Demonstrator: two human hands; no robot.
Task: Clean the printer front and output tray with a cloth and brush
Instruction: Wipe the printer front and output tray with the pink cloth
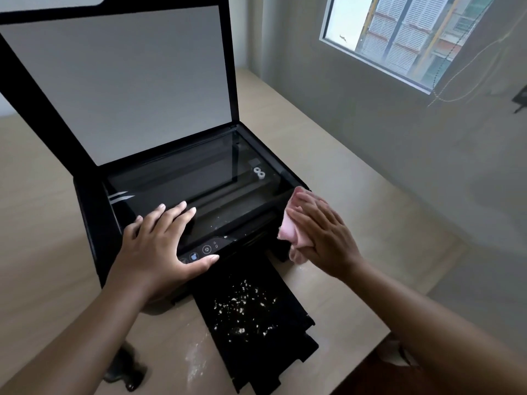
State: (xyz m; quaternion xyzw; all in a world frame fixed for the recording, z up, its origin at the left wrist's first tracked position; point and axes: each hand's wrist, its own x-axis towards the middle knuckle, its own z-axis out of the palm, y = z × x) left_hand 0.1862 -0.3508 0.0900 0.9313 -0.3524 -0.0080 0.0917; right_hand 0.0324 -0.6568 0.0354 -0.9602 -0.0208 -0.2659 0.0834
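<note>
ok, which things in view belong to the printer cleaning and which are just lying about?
Job: printer, pink cloth under the right hand, output tray with white crumbs, left hand flat on the printer's front.
Lying about: white rings at the scanner glass, window, blurred dark object on the table (possibly the brush, cannot tell).

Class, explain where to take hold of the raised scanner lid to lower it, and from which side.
Probably pinch the scanner lid high on its right edge, from the right. It stands tilted open, hinged at the back, so its upper end gives leverage; the left hand rests on the glass.
</note>
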